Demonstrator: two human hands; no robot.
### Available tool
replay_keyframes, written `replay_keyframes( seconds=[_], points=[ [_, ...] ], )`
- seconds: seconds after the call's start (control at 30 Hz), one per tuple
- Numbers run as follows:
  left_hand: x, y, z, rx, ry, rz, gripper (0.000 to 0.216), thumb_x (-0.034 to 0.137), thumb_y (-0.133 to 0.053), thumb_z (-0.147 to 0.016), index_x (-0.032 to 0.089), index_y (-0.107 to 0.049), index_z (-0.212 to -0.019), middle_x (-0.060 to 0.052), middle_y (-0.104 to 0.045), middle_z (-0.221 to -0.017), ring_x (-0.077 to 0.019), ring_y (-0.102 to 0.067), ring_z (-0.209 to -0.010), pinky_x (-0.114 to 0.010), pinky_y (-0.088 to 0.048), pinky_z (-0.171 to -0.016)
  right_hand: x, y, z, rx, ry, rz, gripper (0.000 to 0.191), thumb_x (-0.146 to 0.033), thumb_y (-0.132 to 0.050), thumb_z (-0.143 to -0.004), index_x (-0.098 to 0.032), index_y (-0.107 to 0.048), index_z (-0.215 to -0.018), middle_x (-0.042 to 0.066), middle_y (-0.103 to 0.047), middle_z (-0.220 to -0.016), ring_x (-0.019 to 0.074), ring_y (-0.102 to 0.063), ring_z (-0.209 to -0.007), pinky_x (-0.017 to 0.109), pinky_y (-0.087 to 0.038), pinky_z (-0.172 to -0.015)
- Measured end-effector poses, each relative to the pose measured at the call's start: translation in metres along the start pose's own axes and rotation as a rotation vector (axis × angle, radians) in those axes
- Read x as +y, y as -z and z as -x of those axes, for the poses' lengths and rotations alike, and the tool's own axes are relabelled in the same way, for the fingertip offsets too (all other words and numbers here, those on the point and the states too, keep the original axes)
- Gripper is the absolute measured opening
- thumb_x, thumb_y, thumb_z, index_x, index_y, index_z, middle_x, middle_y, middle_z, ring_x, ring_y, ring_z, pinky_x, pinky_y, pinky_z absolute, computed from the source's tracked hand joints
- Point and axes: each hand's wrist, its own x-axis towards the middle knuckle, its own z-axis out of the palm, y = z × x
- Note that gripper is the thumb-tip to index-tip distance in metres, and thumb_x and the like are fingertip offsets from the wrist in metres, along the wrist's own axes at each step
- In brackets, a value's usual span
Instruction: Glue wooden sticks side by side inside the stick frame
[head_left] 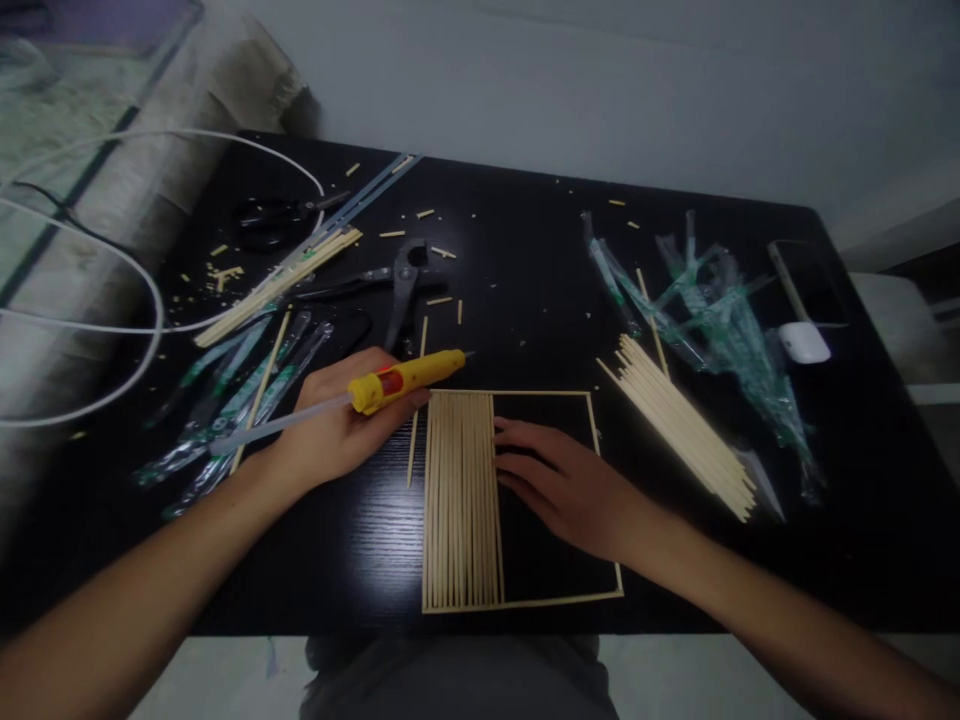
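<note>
My left hand (334,425) is closed around a yellow glue gun (405,378) with a clear glue stick sticking out behind it; its tip points right, above the frame's top edge. A square frame of wooden sticks (600,596) lies flat on the black table, its left half filled with a row of upright sticks (459,500). My right hand (562,480) lies flat inside the frame, fingers stretched out, fingertips pressing against the right edge of the stick row.
A loose pile of sticks (682,425) lies right of the frame, with empty green wrappers (720,320) behind it. Pliers (401,285), scissors (274,215) and more sticks (277,285) lie at back left. A phone (808,280), a white earbud case (804,342) and white cables (142,290) lie at the table's sides.
</note>
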Motion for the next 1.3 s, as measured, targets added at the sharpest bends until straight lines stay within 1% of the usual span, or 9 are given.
replay_keyframes(
  seconds=[0.2, 0.33, 0.47, 0.57, 0.67, 0.77, 0.97, 1.17, 1.3],
  points=[
    [0.008, 0.004, -0.004, -0.045, -0.043, 0.013, 0.014, 0.034, -0.071, -0.105, 0.026, -0.069, -0.093, -0.001, -0.074, -0.087, -0.0170, -0.071, -0.070, -0.031, -0.057, -0.060, 0.002, -0.007, 0.003, 0.051, 0.011, -0.007, 0.030, -0.006, -0.064, -0.107, -0.015, -0.071, -0.135, 0.016, -0.080, -0.133, 0.0270, -0.071, -0.143, 0.048, -0.064, -0.117],
    [0.013, 0.004, -0.005, -0.048, -0.072, 0.016, 0.011, 0.033, -0.071, -0.105, 0.028, -0.070, -0.095, 0.000, -0.075, -0.086, -0.0164, -0.072, -0.069, -0.030, -0.058, -0.057, 0.000, -0.007, 0.002, 0.135, 0.025, 0.050, 0.021, -0.007, -0.064, -0.109, -0.013, -0.074, -0.126, 0.013, -0.083, -0.128, 0.0242, -0.078, -0.131, 0.043, -0.066, -0.115],
    [0.015, 0.003, -0.004, -0.076, -0.075, 0.005, 0.007, 0.033, -0.070, -0.106, 0.029, -0.071, -0.100, 0.000, -0.076, -0.089, -0.0167, -0.074, -0.072, -0.031, -0.061, -0.058, -0.003, -0.006, 0.001, 0.172, 0.004, 0.139, 0.019, -0.006, -0.064, -0.108, -0.012, -0.076, -0.121, 0.012, -0.085, -0.123, 0.0273, -0.080, -0.127, 0.043, -0.069, -0.109],
    [0.014, 0.004, -0.003, -0.096, -0.070, -0.015, 0.010, 0.033, -0.069, -0.106, 0.028, -0.069, -0.098, -0.001, -0.076, -0.089, -0.0173, -0.075, -0.073, -0.032, -0.061, -0.058, -0.006, -0.006, 0.001, 0.180, -0.010, 0.165, 0.017, -0.008, -0.068, -0.107, -0.013, -0.078, -0.120, 0.011, -0.086, -0.122, 0.0278, -0.080, -0.127, 0.043, -0.070, -0.107],
    [0.013, 0.005, -0.003, -0.107, -0.084, -0.034, 0.014, 0.036, -0.069, -0.107, 0.028, -0.067, -0.096, -0.001, -0.075, -0.088, -0.0174, -0.074, -0.072, -0.031, -0.060, -0.058, -0.009, -0.005, 0.000, 0.185, -0.014, 0.172, 0.013, -0.019, -0.071, -0.109, -0.014, -0.079, -0.118, 0.010, -0.086, -0.121, 0.0270, -0.081, -0.125, 0.041, -0.071, -0.107],
    [0.013, 0.005, -0.002, -0.115, -0.094, -0.056, 0.018, 0.038, -0.069, -0.107, 0.027, -0.067, -0.094, 0.000, -0.074, -0.084, -0.0169, -0.073, -0.068, -0.031, -0.059, -0.056, -0.012, -0.004, 0.000, 0.181, -0.018, 0.177, 0.017, -0.024, -0.072, -0.110, -0.011, -0.079, -0.118, 0.013, -0.086, -0.123, 0.0290, -0.081, -0.125, 0.042, -0.071, -0.106],
    [0.013, 0.006, -0.003, -0.142, -0.132, -0.070, 0.018, 0.037, -0.071, -0.106, 0.027, -0.068, -0.091, 0.001, -0.074, -0.082, -0.0173, -0.074, -0.066, -0.030, -0.059, -0.056, -0.015, -0.006, -0.001, 0.182, -0.069, 0.148, 0.015, -0.024, -0.072, -0.109, -0.014, -0.079, -0.119, 0.014, -0.084, -0.123, 0.0296, -0.080, -0.126, 0.042, -0.071, -0.107],
    [0.010, 0.007, -0.002, -0.176, -0.094, -0.078, 0.017, 0.040, -0.069, -0.107, 0.029, -0.069, -0.095, 0.001, -0.076, -0.085, -0.0173, -0.075, -0.069, -0.030, -0.060, -0.056, -0.013, -0.009, 0.001, 0.152, -0.075, 0.063, 0.008, -0.019, -0.074, -0.106, -0.017, -0.079, -0.112, 0.011, -0.082, -0.110, 0.0282, -0.078, -0.123, 0.045, -0.070, -0.105],
    [0.011, 0.006, -0.002, -0.157, -0.095, -0.071, 0.017, 0.040, -0.070, -0.106, 0.029, -0.067, -0.092, 0.001, -0.074, -0.083, -0.0173, -0.073, -0.067, -0.032, -0.059, -0.055, -0.012, -0.006, 0.001, 0.129, -0.071, 0.022, 0.011, -0.018, -0.070, -0.106, -0.017, -0.078, -0.114, 0.012, -0.080, -0.113, 0.0295, -0.075, -0.125, 0.048, -0.069, -0.103]
  ],
)
